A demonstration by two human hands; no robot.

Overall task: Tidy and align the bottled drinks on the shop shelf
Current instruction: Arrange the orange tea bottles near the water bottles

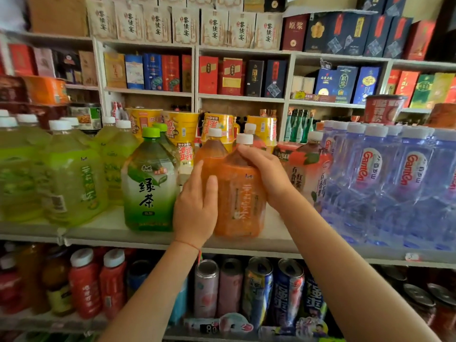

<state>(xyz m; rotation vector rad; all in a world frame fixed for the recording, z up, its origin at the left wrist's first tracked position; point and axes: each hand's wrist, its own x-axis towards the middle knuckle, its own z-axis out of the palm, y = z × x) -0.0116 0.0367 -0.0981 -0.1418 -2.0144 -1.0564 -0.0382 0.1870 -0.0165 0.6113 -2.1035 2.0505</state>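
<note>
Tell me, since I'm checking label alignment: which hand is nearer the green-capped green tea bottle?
Left. The left hand lies beside the green-capped green tea bottle; the right hand is farther, gripping the orange tea bottle.

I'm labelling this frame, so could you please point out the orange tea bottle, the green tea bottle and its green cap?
orange tea bottle [240,193]: head view, front label.
green tea bottle [148,191], head view, label.
green cap [151,132], head view, cap side.

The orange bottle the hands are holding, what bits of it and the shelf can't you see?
- Head view: the orange bottle has its left side covered by the left hand and its shoulder by the right hand.
- Its label text is too blurred to read.
- The second orange bottle stands behind it, mostly hidden.
- The water bottles are cut off at the right edge.
</note>
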